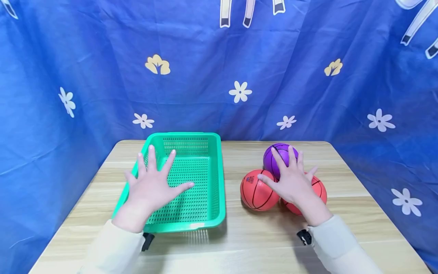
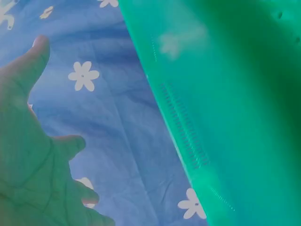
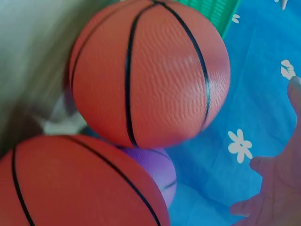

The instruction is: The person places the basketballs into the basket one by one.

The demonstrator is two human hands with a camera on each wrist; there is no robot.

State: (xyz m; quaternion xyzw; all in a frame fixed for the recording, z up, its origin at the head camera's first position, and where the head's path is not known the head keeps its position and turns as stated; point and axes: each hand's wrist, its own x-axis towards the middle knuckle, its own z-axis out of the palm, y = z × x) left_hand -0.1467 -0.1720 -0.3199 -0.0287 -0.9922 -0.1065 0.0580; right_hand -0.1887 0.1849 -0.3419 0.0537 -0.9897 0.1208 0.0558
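A blue curtain (image 1: pixel 198 87) backs the table (image 1: pixel 239 243) I'm viewing remotely. The left hand (image 1: pixel 150 186) spreads empty over the green basket (image 1: pixel 215 182); the right hand (image 1: pixel 291 179), likewise spread, is nearer the purple ball (image 1: pixel 269 160) and two red balls (image 1: pixel 254 194), right of the basket.

The desk (image 1: pixel 239 247) has a pale wood-grain top with rounded far corners; on its left half sits a green plastic basket (image 1: pixel 181 227), upright, with holes through its bottom and sides; on the right half, three balls rest close together: a red ball (image 1: pixel 254 195) nearest the basket, another red ball (image 1: pixel 319 190) right of it, and a purple ball (image 1: pixel 269 161) behind.
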